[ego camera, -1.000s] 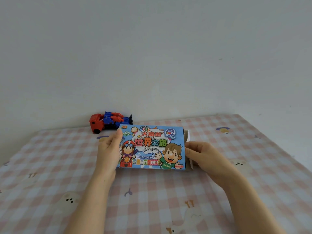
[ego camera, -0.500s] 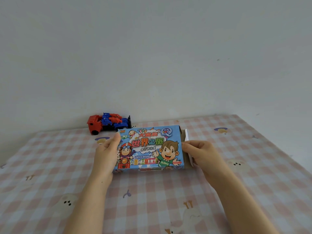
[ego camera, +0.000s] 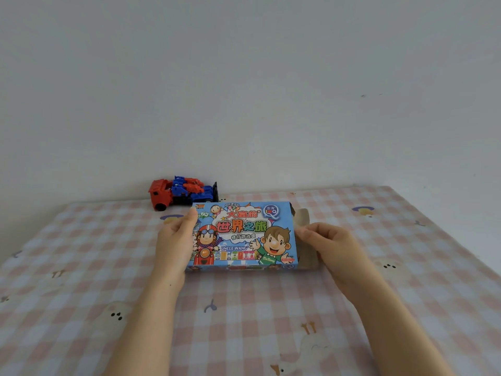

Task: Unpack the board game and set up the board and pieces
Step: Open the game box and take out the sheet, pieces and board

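Fingers (ego camera: 191,221) of the left hand (ego camera: 176,240) grip the blue printed cardboard game box (ego camera: 244,234); the right hand (ego camera: 330,242) seems to pinch its brown open end flap (ego camera: 303,217) (best eased outward gently).

Flat rectangular game box (ego camera: 244,234), blue printed face up and tipped toward the camera. The art shows a brown-haired cartoon boy, a helmeted kid on a red scooter, a Chinese title and "UNCLE WANG". It sits at the centre of the checked surface (ego camera: 244,321), long side running left-right. Its right end is open, with brown cardboard flaps (ego camera: 302,217) sticking out. The left hand (ego camera: 176,240) grips the left end, thumb on top. The right hand (ego camera: 330,245) holds the open right end, fingers curled.
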`<state>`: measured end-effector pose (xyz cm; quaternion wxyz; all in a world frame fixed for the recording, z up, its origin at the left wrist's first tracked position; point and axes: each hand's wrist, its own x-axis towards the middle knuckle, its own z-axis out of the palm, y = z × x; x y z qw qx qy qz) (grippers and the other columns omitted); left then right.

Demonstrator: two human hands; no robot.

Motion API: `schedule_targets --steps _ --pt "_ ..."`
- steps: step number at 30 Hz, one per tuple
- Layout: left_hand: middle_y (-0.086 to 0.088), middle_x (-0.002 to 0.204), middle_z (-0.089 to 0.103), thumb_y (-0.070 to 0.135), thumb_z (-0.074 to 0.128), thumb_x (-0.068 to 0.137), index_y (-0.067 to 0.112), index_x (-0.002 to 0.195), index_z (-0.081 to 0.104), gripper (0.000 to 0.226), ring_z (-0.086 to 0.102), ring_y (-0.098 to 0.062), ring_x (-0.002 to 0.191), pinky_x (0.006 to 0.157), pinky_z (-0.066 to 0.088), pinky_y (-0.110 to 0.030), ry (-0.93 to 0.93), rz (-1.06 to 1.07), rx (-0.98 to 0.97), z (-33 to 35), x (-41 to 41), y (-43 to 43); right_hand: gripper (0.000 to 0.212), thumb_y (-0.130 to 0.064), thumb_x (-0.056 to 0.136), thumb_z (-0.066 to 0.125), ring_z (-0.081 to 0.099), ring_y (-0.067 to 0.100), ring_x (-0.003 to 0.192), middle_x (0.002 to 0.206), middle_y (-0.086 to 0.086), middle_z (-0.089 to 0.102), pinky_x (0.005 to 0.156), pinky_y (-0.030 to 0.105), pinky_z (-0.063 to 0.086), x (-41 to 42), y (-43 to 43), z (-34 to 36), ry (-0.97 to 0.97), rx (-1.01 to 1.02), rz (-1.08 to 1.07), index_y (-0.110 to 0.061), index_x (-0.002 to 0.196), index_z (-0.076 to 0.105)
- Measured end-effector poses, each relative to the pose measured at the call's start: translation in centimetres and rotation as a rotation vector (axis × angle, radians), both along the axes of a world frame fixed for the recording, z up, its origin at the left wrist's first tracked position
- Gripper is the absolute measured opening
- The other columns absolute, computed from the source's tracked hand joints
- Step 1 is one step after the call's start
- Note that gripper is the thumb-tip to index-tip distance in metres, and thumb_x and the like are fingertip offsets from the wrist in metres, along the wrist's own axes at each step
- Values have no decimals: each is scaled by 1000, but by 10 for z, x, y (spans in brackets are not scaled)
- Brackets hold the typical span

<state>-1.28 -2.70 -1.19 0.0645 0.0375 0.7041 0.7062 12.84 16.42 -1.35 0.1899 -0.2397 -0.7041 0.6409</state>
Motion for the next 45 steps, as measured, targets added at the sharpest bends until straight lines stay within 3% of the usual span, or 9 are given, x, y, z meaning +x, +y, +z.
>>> schedule_targets --steps 5,8,11,16,20,24,29,36,45 --pt "-6 73 71 40 51 95 17 76 61 32 69 -17 54 52 55 -28 10 -5 -34 -1 2 0 25 -10 94 52 64 15 56 68 9 69 52 28 50 0 -1 7 71 -295 -17 -4 71 61" --pt "-11 81 71 40 52 95 15 76 61 33 69 -26 66 62 56 -35 -9 8 -23 -1 0 -2 23 -7 94 48 65 16 58 64 7 69 63 33 49 -1 2 8 133 -439 -83 -4 75 59" --pt "-8 78 70 41 52 94 15 76 60 33 68 -25 65 59 54 -31 -27 24 -19 0 -1 -3 24 -8 95 48 62 13 57 62 3 67 61 26 49 0 5 10 172 -532 -169 -8 72 56" --pt "-11 82 71 42 52 94 17 76 60 32 69 -27 67 64 55 -36 -25 37 -27 0 -1 -2 25 -35 91 58 65 14 57 74 6 69 62 33 53 -2 3 6 74 -285 -143 -11 86 63" --pt "-10 86 69 43 51 94 17 75 60 33 68 -22 64 50 52 -26 19 46 -52 -1 -1 1 41 -49 70 76 71 20 74 84 7 75 78 45 58 -4 0 -1 -78 -1 -100 -19 94 62" --pt "-9 81 69 41 51 94 15 73 59 34 67 -19 62 49 51 -25 51 48 -63 -1 2 3 41 -39 70 79 73 27 76 85 10 74 76 50 58 -6 1 -3 -71 -5 -146 -12 91 57" --pt "-16 90 71 43 53 93 13 77 60 35 70 -27 72 65 56 -37 44 73 -66 -2 -2 0 19 -20 83 71 64 23 66 83 13 69 60 34 51 -5 9 -2 41 -142 -239 -10 84 55" --pt "-14 92 71 45 52 93 14 78 60 35 70 -26 72 58 54 -31 32 83 -61 -4 -3 0 13 -23 87 66 64 18 69 83 7 67 56 30 50 -2 13 -1 115 -149 -351 -13 90 58" --pt "-7 83 70 44 51 94 15 79 60 33 69 -19 65 48 52 -25 31 57 -43 -2 -1 2 51 -35 72 80 71 11 68 83 1 73 61 29 52 -2 4 -2 54 21 -207 -27 115 53"
